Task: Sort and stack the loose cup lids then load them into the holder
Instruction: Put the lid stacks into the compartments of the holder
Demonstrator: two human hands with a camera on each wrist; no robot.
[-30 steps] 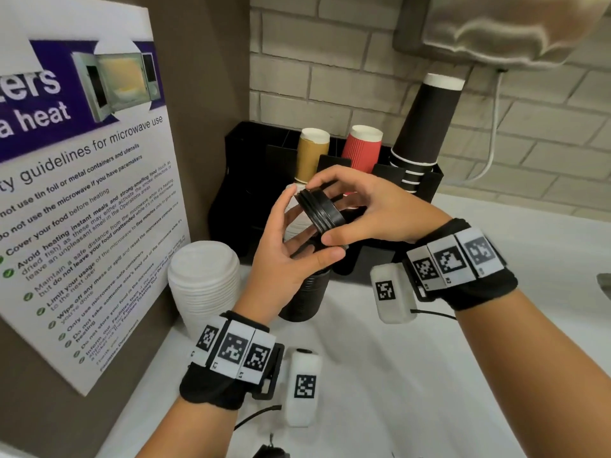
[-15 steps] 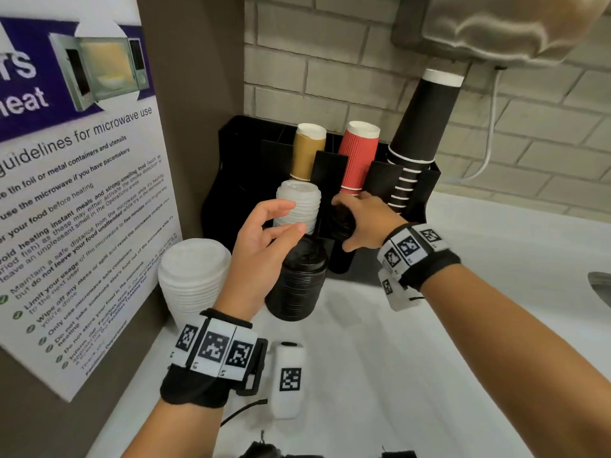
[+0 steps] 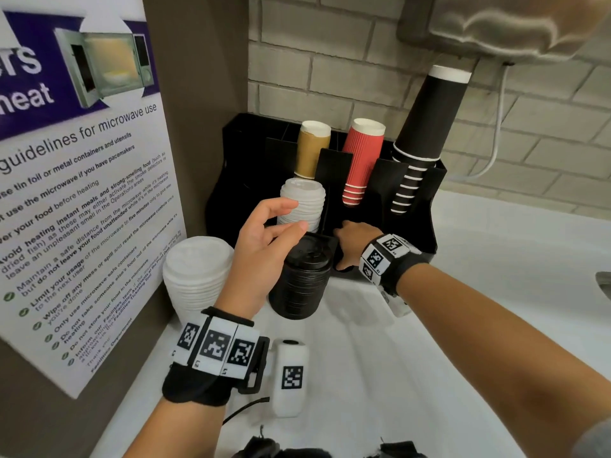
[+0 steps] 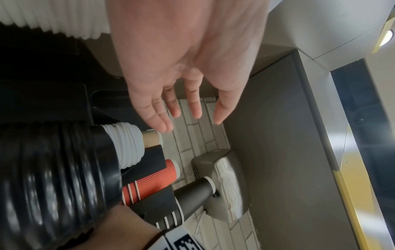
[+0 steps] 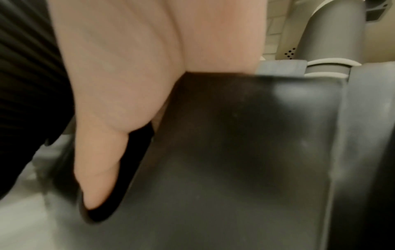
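Black lids [image 5: 119, 177] go into the holder [image 3: 410, 223], clamped in your right hand [image 3: 355, 241]. Your left hand [image 3: 261, 249] hovers with fingers apart, empty. Next, seat them and let go.

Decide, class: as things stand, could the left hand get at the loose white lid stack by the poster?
Probably yes. The left hand hovers open and holds nothing, and the white lid stack stands uncovered on the counter just to its left, with nothing between them.

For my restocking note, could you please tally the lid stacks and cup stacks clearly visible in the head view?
White lid stacks: 2
Black lid stack: 1
Cup stacks (tan, red, black): 3
Total: 6
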